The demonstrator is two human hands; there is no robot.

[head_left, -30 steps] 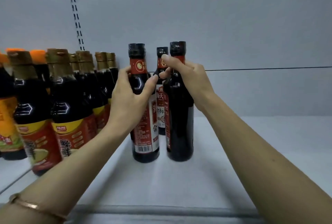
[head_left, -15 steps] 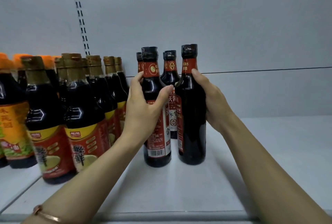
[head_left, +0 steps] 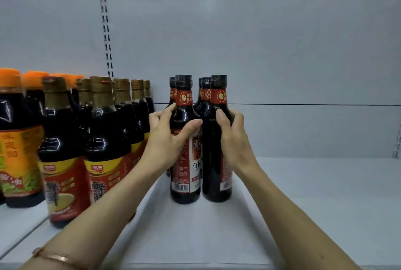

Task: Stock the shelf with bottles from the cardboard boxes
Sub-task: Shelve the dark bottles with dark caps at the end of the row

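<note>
Two dark bottles with black caps and red neck labels stand upright and side by side on the white shelf [head_left: 314, 193]: the left hand [head_left: 167, 139] curls around the shoulder of the left bottle [head_left: 184, 174], with the thumb across its front, and the right hand [head_left: 234, 137] wraps around the right bottle [head_left: 214, 161] at the same height. Both forearms reach forward from the lower corners, the left wrist wearing a thin bracelet [head_left: 52, 256]. Behind stand at least two more bottles of probably the same kind, mostly hidden, and to the left are rows of gold-capped bottles [head_left: 104, 139] and orange-capped bottles [head_left: 15, 131].
</note>
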